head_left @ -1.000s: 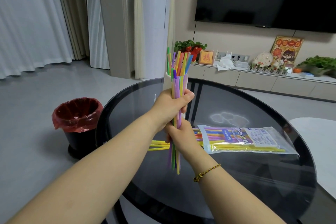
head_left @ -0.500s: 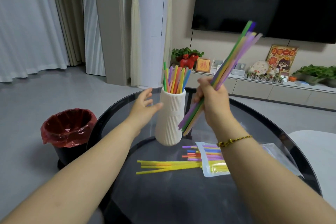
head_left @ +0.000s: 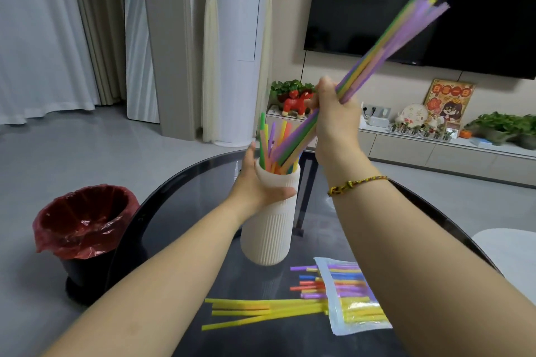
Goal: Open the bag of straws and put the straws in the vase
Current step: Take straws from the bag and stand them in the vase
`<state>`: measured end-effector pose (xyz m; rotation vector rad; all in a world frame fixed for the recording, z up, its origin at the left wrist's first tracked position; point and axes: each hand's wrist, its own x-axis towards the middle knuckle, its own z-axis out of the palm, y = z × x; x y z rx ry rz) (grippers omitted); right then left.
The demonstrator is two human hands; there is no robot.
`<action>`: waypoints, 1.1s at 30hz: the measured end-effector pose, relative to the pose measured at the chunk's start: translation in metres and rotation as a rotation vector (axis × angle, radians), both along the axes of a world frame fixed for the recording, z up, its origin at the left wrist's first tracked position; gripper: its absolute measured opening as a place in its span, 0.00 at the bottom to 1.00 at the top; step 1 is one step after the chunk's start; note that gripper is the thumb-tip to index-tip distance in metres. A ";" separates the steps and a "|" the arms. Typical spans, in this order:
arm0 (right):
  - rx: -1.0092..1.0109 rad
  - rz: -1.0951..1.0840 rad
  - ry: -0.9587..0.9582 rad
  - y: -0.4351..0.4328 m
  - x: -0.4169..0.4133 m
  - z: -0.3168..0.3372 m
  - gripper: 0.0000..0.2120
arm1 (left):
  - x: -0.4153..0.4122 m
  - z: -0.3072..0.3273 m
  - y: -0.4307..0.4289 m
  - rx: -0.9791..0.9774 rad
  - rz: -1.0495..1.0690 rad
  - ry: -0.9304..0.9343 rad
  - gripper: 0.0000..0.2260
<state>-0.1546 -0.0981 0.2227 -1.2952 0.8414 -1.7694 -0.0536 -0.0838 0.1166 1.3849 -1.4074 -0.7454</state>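
A white ribbed vase stands on the dark glass table with several coloured straws upright in it. My left hand grips the vase near its rim. My right hand holds a bundle of straws tilted up to the right, its lower ends dipping into the vase mouth. The open clear bag of straws lies flat at the near right, partly under my right forearm. Loose yellow straws stick out of it to the left.
A black bin with a red liner stands on the floor left of the table. Behind are a TV, a low cabinet with plants and ornaments, and curtains. A white seat edges in at the right.
Both hands held the bundle upright a second ago. My left hand let go and took hold of the vase. My right hand tilted the bundle and brought its lower ends into the vase mouth.
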 end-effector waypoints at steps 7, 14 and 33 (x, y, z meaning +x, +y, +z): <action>0.140 0.059 0.400 -0.006 0.002 -0.044 0.04 | 0.001 -0.008 -0.001 0.022 0.030 0.054 0.38; 0.071 0.247 0.337 -0.002 -0.002 -0.051 0.27 | 0.000 -0.004 -0.003 0.018 0.036 0.004 0.34; 0.221 -0.067 0.555 0.035 -0.074 -0.125 0.13 | -0.006 -0.066 0.077 -0.183 0.194 -0.365 0.12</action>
